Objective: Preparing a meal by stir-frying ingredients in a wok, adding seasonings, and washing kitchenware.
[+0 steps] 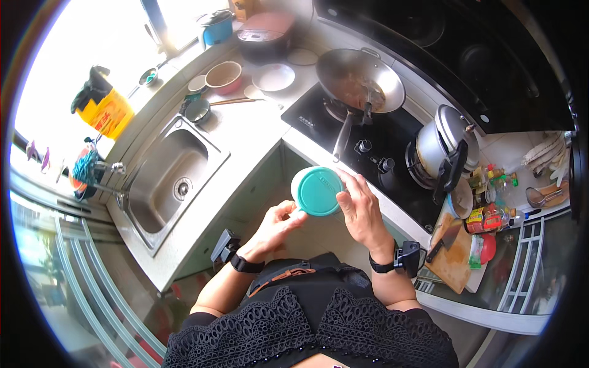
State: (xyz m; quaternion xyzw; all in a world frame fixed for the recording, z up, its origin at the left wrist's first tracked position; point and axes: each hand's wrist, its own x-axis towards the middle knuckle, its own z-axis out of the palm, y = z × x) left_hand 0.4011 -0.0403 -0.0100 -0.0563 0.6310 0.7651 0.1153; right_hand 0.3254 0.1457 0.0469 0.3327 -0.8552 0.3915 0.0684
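Observation:
Between my hands, above the floor gap in front of the counter corner, is a round white container with a turquoise lid. Raised writing marks the lid. My left hand pinches the container at its lower left edge, thumb and fingers together. On the other side, my right hand rests along the container's right edge, fingers behind and thumb by the lid. The inside of the container is hidden.
A steel wok with a spatula stands on the black gas hob. Right of it is a pressure cooker. A knife lies on a wooden cutting board. At left is a steel sink; bowls stand beyond it.

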